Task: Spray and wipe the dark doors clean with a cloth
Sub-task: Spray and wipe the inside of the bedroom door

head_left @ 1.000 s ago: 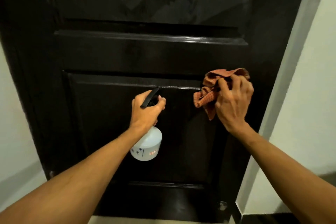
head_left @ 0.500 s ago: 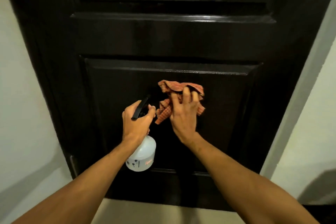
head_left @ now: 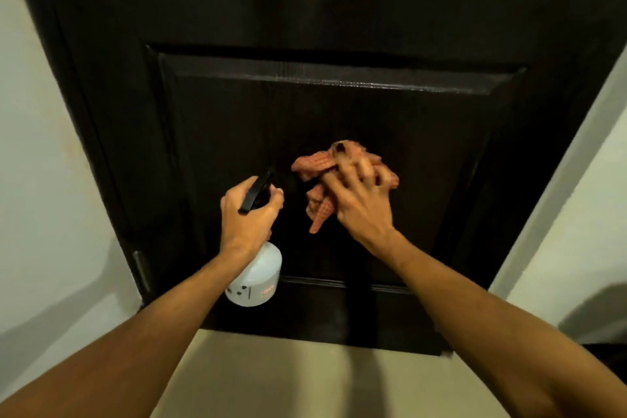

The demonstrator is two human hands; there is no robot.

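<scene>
A person's right hand (head_left: 364, 210), fingers spread and blurred, presses a bunched orange checked cloth (head_left: 315, 163) against the lower panel of the dark door (head_left: 339, 112), the open palm apparently spreading pressure for the wipe. Just to its left, the left hand (head_left: 247, 214) is wrapped round the neck of a white spray bottle (head_left: 256, 278), nozzle toward the panel, seemingly held ready for another spray.

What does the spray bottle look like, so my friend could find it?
Find the big dark door. Low in front of it, the left hand grips a spray bottle. It is white and round with a black trigger, unlike the orange cloth beside it.
</scene>
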